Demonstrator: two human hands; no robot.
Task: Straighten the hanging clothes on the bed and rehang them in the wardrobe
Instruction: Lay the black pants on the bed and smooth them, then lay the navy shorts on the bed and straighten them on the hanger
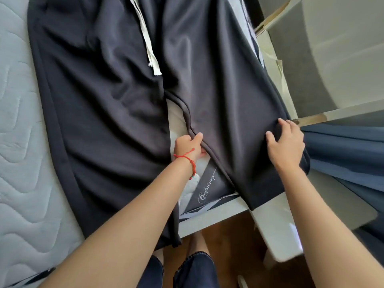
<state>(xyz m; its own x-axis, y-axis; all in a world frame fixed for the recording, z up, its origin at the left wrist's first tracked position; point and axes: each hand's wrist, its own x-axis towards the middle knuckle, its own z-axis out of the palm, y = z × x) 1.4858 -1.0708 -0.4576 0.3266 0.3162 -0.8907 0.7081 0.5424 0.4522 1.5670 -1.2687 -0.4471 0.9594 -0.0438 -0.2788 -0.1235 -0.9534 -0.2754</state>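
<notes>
A pair of dark grey trousers [108, 104] with a white drawstring [152, 59] lies spread on the quilted mattress [18, 142], legs pointing toward me. My left hand [188, 147], with a red string bracelet, is pinched on the inner seam of the right trouser leg [228, 125]. My right hand [285, 142] lies on the outer edge of that same leg, fingers curled over the cloth at the bed's corner. The leg's hem hangs over the mattress edge.
The white bed frame [216, 217] runs along the near edge, with wooden floor [232, 242] below. A blue garment [349, 154] hangs at the right beside white wardrobe panels [340, 113]. My legs in dark shorts stand by the bed.
</notes>
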